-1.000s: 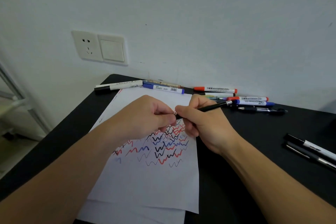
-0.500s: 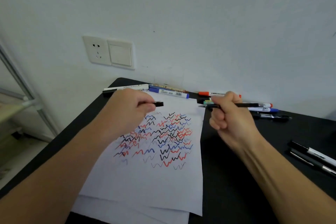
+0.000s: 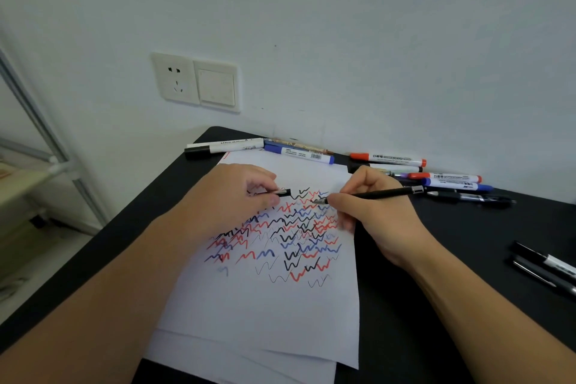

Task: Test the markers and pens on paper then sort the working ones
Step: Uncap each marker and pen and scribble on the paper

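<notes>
Right hand (image 3: 377, 215) fingers grasping black pen (image 3: 374, 195), left hand (image 3: 237, 196) fingers pinching cap (image 3: 284, 192), red marker (image 3: 388, 158) labelled "WHITEBOARD"

Wall socket (image 3: 175, 77), light switch (image 3: 216, 87), black table (image 3: 467, 259)

Pen cap (image 3: 282, 192) mostly hidden in fingers; right-edge pens (image 3: 548, 268) cut off.

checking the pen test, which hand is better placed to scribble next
Right. The right hand grips the uncapped black pen with its tip at the paper, among the squiggles. The left hand only holds the cap.
</notes>
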